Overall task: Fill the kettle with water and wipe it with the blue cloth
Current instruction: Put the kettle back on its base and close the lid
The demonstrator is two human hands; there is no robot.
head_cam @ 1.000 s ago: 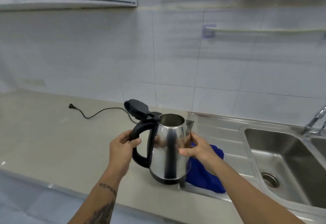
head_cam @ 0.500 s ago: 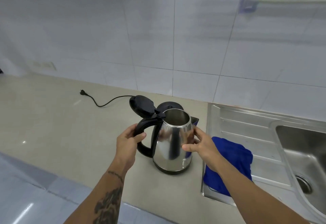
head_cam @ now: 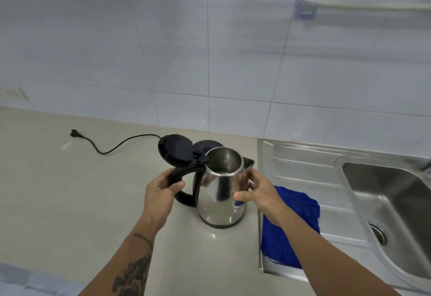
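Observation:
A shiny steel kettle (head_cam: 219,193) with a black handle stands on the beige counter (head_cam: 58,202), its black lid (head_cam: 175,152) flipped open to the back left. My left hand (head_cam: 161,193) is wrapped around the handle. My right hand (head_cam: 255,191) cups the kettle's right side below the spout. The blue cloth (head_cam: 293,223) lies crumpled on the steel drainboard (head_cam: 303,167) just right of the kettle, partly hidden by my right forearm.
The kettle's black base (head_cam: 207,145) sits right behind it, with its cord (head_cam: 121,143) trailing left to a loose plug (head_cam: 75,133). The steel sink basin (head_cam: 391,204) with a drain lies at the right. A tiled wall rises behind, with a rail high on it.
The kettle has come down and left, from above the cloth onto the counter in front of its base. The view has swung left, so the tap has left the frame. Both hands keep their hold.

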